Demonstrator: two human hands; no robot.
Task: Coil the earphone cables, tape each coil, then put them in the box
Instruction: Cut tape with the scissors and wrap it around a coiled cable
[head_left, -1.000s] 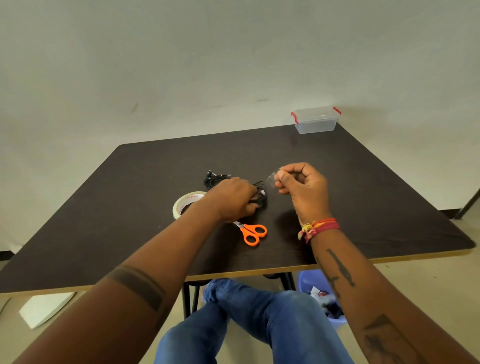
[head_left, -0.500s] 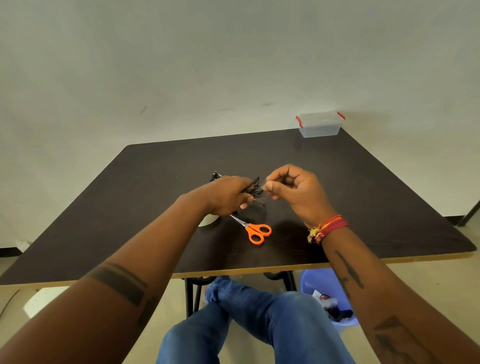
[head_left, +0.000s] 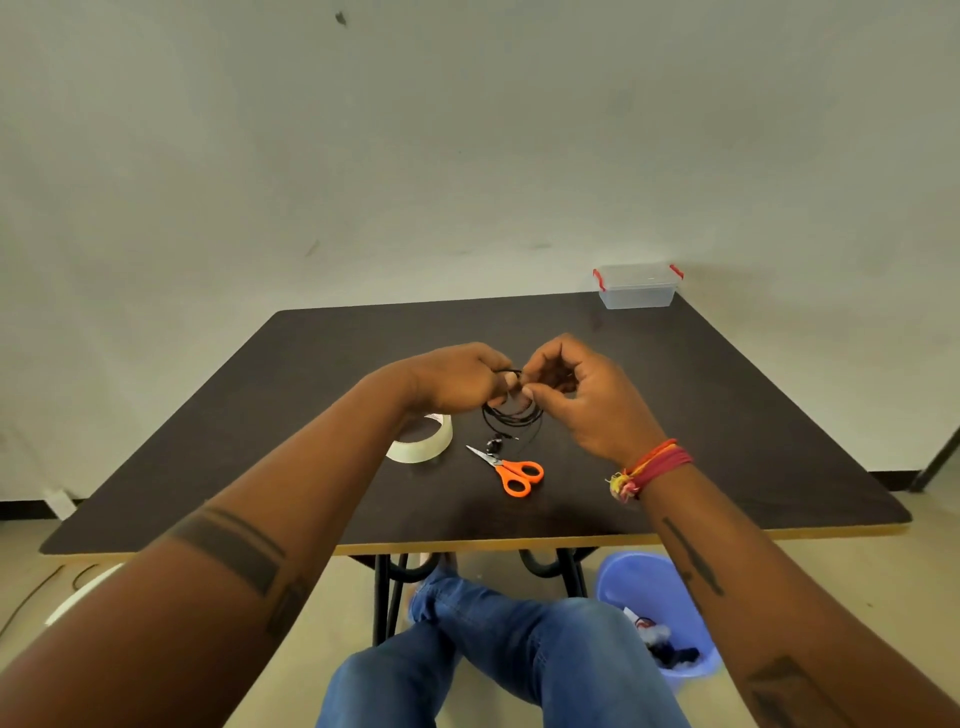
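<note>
Your left hand (head_left: 457, 382) grips the coiled black earphone cable (head_left: 511, 413), holding it above the middle of the dark brown tabletop (head_left: 727, 415). Your right hand (head_left: 582, 395) pinches the same coil at its top. On the tabletop below your left wrist lies the white roll of tape (head_left: 423, 447); the orange-handled scissors (head_left: 511, 470) lie just right of it. The clear lidded plastic box with red clips (head_left: 638, 287) stands at the far right corner.
</note>
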